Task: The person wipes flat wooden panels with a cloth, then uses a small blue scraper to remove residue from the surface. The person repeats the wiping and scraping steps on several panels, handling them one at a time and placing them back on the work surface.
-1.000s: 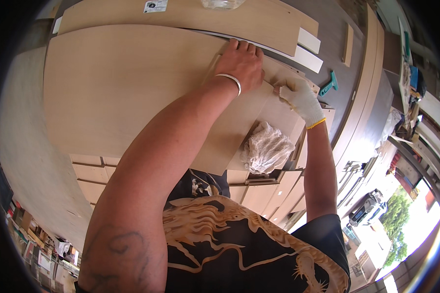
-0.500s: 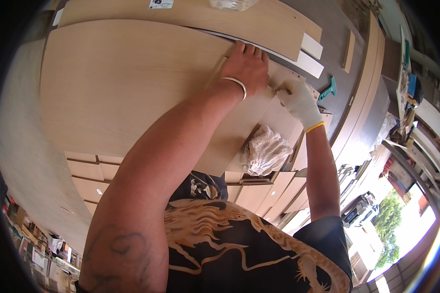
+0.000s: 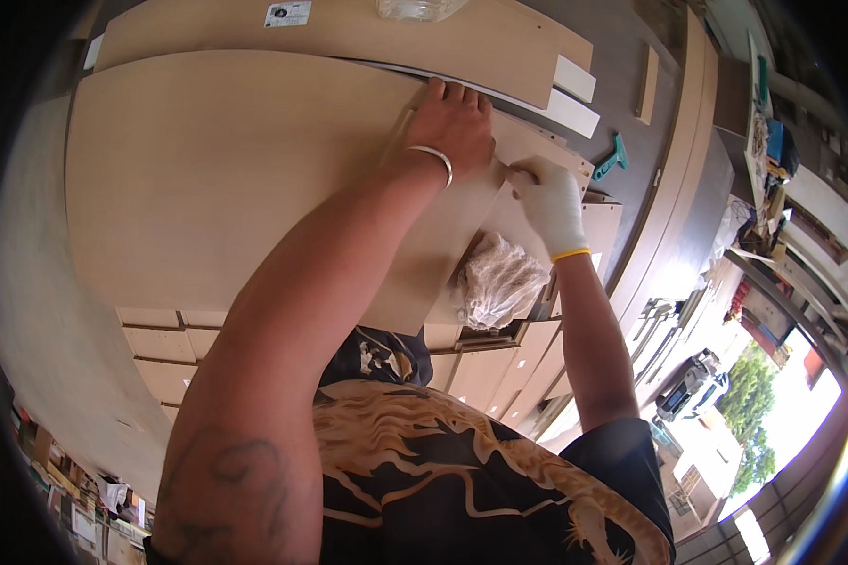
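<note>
A large pale wood-grain panel [image 3: 207,179] lies flat before me, with its far edge curved in this view. My bare left hand [image 3: 454,121], a silver bangle at its wrist, presses on the panel near its far right corner, fingertips bent over the far edge. Just right of it my right hand [image 3: 548,200], in a white knit glove with a yellow cuff, is closed in a pinch at the panel's right end. What sits between those fingertips is too small to make out. A crumpled whitish cloth [image 3: 501,281] rests nearer me, below the gloved hand.
Beyond the panel lies another long board [image 3: 349,38] bearing a paper label [image 3: 287,13] and a clear plastic container [image 3: 419,8]. A teal-handled scraper-like tool [image 3: 612,158] sits on a dark surface to the right. Stacked boards [image 3: 490,372] lie nearer my body.
The view has shifted and turned slightly, so most things on the right appear farther left. Both hands keep nearly the same places on the panel.
</note>
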A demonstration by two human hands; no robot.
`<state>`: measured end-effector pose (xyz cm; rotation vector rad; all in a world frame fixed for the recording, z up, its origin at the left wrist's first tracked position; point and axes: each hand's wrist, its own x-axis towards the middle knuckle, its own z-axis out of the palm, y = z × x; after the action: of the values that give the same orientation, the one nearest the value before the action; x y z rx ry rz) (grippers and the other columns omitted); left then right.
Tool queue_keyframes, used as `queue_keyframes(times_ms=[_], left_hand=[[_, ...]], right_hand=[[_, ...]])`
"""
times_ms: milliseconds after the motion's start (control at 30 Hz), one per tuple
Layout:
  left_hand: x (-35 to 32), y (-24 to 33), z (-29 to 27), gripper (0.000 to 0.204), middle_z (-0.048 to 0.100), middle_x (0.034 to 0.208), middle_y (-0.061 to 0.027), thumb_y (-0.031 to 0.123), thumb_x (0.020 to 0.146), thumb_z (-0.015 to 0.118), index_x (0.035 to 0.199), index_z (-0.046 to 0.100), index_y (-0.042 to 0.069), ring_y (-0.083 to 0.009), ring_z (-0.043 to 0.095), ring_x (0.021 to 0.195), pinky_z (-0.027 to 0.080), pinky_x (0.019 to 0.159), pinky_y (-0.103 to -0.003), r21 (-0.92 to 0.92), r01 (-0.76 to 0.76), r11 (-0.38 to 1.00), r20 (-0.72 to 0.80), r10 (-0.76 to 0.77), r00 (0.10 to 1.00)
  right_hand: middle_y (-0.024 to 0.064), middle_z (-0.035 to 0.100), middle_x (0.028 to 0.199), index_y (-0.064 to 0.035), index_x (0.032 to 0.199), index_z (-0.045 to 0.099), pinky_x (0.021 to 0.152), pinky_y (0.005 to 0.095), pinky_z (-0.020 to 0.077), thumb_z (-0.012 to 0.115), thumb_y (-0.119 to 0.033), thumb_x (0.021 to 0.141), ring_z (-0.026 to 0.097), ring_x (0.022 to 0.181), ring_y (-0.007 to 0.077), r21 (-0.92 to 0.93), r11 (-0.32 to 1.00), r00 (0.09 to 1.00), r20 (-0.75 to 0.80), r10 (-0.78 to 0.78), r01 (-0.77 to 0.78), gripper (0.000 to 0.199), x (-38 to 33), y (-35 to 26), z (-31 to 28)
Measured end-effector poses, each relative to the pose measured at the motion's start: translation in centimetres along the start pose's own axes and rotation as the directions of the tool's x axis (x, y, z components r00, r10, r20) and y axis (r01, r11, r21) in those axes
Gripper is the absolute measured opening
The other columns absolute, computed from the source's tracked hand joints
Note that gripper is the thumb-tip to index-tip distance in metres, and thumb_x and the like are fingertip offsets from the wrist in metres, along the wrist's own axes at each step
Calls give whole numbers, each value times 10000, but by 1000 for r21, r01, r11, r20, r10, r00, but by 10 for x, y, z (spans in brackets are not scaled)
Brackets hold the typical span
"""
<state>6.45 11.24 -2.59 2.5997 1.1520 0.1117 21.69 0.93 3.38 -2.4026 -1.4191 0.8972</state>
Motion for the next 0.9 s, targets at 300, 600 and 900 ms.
queue_keyframes(times_ms=[300,600,900], left_hand=[[-2,-1,1,361,721,1112,-135,272,912,598,1143,693,11,-270,638,1139,420,1069,-466,9,-25,1000,-35,25,999],[-3,-1,3,351,721,1079,-121,272,909,594,1126,698,18,-261,644,1108,424,1053,-457,20,-26,999,-90,28,996],[-1,2,4,444,710,1199,-145,291,920,579,1237,674,-6,-262,620,1199,406,1093,-464,46,3,999,-25,-1,1000]], right_hand=[[15,664,766,15,1071,749,468,224,390,637,-152,990,503,550,51,509,798,946,181,268,-323,217,-3,32,9],[5,658,750,2,1031,747,456,227,398,647,-174,968,521,556,53,387,867,940,253,227,-314,212,11,22,-5],[63,681,689,11,883,749,493,285,450,675,-190,914,572,551,109,133,964,966,149,212,-232,216,20,2,2]])
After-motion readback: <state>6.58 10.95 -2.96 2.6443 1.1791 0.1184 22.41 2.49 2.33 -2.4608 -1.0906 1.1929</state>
